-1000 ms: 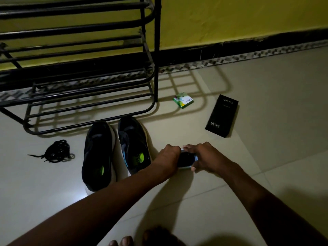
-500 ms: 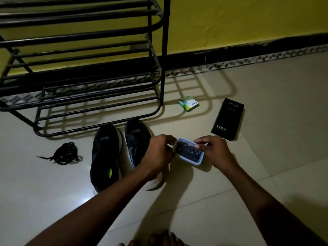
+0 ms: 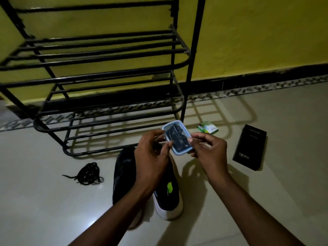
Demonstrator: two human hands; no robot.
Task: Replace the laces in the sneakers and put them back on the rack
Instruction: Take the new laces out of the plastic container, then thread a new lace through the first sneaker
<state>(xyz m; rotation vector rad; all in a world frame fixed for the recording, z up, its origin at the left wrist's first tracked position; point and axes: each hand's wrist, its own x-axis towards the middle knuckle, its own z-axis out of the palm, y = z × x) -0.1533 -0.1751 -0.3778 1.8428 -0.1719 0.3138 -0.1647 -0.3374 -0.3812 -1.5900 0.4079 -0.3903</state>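
Head view is showing a person crouching over a pale tiled floor (image 3: 266, 201) and lifting a small blue-rimmed box (image 3: 177, 137) in front of the black metal rack (image 3: 110, 57). The left hand (image 3: 150, 157) is pinching the box's left edge with curled fingers and thumb. The right hand (image 3: 209, 148) is pinching its right edge, so both hands are holding the same thing. Something dark is lying coiled inside, most likely the fresh laces, though the light is too dim for me to be sure.

I am judging the step in hand to be getting that box open. Doing it well is going to mean bracing the base with one hand while peeling the lid up from a corner with the other. It also means keeping the box level and low over the floor so nothing springs out, and not squeezing its thin walls.

The sneakers (image 3: 122, 171) are standing side by side on the floor just under the hands, toes pointing toward the rack, not yet on it.

Counting now:
- two sneakers
- one loose bundle of black laces (image 3: 88, 173) lying to their left
- one box in the hands
- one green packet (image 3: 207, 127) and one black carton (image 3: 249, 147) lying off to the right
- one rack, with three slatted shelves showing
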